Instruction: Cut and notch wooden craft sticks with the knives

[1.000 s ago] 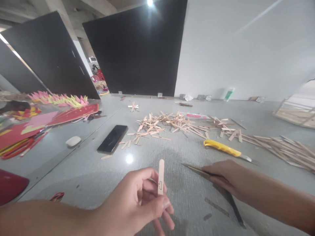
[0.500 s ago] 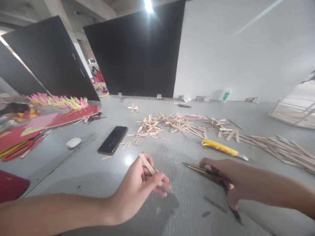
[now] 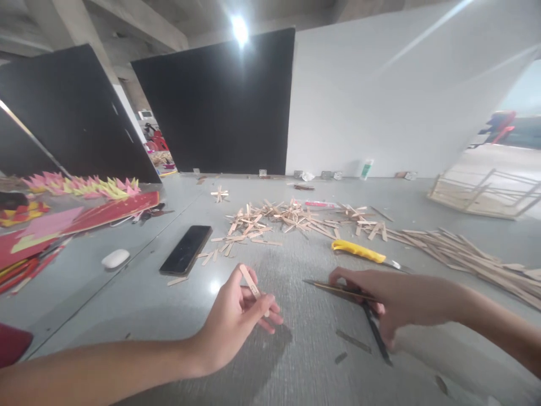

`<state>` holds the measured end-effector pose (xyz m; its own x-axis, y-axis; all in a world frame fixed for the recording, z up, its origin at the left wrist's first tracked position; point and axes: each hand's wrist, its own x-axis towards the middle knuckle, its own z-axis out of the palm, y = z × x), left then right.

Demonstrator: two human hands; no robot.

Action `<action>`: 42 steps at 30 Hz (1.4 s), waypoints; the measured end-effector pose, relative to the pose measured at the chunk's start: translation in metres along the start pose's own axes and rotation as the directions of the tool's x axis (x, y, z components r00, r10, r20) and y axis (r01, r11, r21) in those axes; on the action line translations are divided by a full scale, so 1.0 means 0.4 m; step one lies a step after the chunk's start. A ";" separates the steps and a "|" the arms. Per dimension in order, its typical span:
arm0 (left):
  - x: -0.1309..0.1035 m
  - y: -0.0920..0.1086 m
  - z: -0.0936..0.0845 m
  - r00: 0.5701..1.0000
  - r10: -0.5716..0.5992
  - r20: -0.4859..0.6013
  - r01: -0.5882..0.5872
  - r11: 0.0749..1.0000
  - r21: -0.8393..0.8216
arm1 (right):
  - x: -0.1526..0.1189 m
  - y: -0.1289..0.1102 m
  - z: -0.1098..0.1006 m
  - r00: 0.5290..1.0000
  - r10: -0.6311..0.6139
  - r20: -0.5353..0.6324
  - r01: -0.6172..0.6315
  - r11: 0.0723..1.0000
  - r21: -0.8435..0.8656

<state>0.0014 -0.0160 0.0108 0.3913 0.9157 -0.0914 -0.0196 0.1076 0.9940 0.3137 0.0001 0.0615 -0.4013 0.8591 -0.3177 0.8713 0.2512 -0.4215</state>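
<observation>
A short flat wooden stick (image 3: 249, 282) is pinched between the thumb and fingers of my left hand (image 3: 240, 316), above the grey table (image 3: 296, 361). My right hand (image 3: 393, 299) is curled at a pair of dark scissors (image 3: 338, 288), whose pointed blades face left on the table; the fingers partly hide the handles. Beyond my hands lies a heap of small wooden pieces (image 3: 291, 217). A yellow-handled knife (image 3: 358, 250) rests just behind my right hand. Small dark scraps lie near the scissors.
A black phone (image 3: 186, 250) and a white case (image 3: 115, 259) lie on the left, with red boards and folded paper beyond. Long wooden strips (image 3: 477, 259) lie at the right. Black and white panels stand behind the table.
The camera view has shifted, so the table items appear further left. My left hand still pinches the stick, and my right hand remains at the scissors.
</observation>
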 end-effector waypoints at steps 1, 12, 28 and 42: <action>0.001 -0.001 0.000 1.000 -0.003 0.009 0.003 1.000 0.021 | -0.001 -0.004 0.004 0.999 0.009 0.039 -0.010 0.999 0.031; 0.034 -0.061 -0.015 0.999 -0.025 0.041 0.023 0.999 0.031 | 0.040 0.008 0.007 0.969 0.080 0.235 -0.113 0.985 0.130; 0.045 -0.080 -0.020 0.999 -0.031 0.035 0.030 0.999 0.012 | 0.047 0.012 0.015 0.971 0.091 0.222 -0.124 0.983 0.139; 0.047 -0.083 -0.026 0.998 -0.035 0.051 0.034 0.999 0.024 | 0.048 0.027 0.020 0.976 0.076 0.203 -0.105 0.985 0.138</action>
<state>-0.0004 0.0015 -0.0245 0.4380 0.8905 -0.1227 0.0157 0.1289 0.9915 0.3134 0.0156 0.0441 -0.3832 0.7673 -0.5142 0.8612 0.0956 -0.4992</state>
